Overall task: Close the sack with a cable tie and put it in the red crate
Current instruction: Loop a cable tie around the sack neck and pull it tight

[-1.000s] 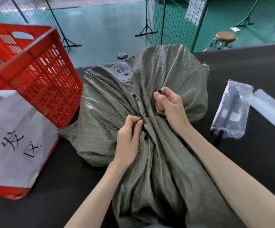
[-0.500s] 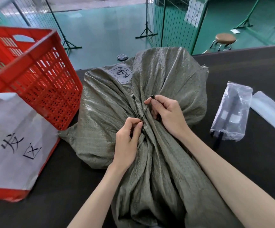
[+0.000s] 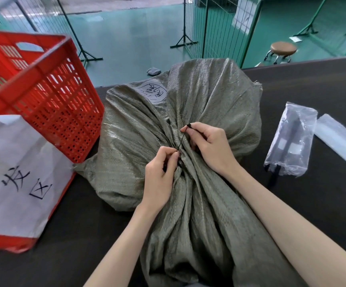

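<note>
A grey-green woven sack lies on the dark table, its neck bunched at the middle. A thin black cable tie runs around the neck. My left hand pinches the tie where it meets the gathered cloth. My right hand pinches the tie's free end between thumb and forefinger, just above and to the right. The red crate stands at the left, touching the sack's side, with a white sheet of handwriting on its front.
A clear plastic bag with black cable ties lies to the right, with another clear bag beside it. The dark table ends behind the sack. A wire fence and a stool stand on the green floor beyond.
My right hand has drawn the tie's free end up and out from the neck, so more of the black strap shows between my hands. My left hand stays at the neck.
</note>
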The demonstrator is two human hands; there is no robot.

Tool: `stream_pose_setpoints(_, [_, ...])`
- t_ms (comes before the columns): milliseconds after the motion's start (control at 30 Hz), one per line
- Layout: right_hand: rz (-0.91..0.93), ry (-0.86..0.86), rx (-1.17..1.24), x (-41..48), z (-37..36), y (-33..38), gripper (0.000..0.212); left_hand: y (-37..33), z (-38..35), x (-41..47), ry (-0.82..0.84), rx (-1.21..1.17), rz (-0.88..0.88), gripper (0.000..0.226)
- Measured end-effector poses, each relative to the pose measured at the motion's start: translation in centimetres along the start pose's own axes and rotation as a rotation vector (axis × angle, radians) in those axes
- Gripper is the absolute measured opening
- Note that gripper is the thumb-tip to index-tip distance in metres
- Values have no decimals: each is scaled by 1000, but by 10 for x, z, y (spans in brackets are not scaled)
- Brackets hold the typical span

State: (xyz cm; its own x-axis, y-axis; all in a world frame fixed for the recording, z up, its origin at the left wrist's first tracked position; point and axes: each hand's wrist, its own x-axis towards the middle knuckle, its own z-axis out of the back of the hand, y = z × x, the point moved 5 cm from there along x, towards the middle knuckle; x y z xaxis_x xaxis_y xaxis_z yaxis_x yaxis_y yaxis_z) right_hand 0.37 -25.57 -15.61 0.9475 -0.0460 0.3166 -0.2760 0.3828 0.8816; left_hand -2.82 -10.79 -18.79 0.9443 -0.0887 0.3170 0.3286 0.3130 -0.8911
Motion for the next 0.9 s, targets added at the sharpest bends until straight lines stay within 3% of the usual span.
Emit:
stream_pose_setpoints(233, [237,58,-288,-3,-9,9,19,1,2,2,-12,-24,23,10])
stream_pose_setpoints(500, [332,166,-471,-7,-14,13,27,-1,4,6,-28,-40,56,10])
stream_pose_setpoints(600, [356,206,-486,-7,-14,15,20,-2,4,6,-27,-50,58,10])
stream_pose_setpoints(667, [325,168,-432,-7,-9,19,21,-2,4,6,-25,-59,54,10])
stream_pose_setpoints(800, [87,5,-180,-1,11,22,17,-1,5,5,-18,-58,35,10])
stream_pose_setpoints(900, [-7,-35,-108,8,19,24,30,-3,5,4,-4,-45,13,9])
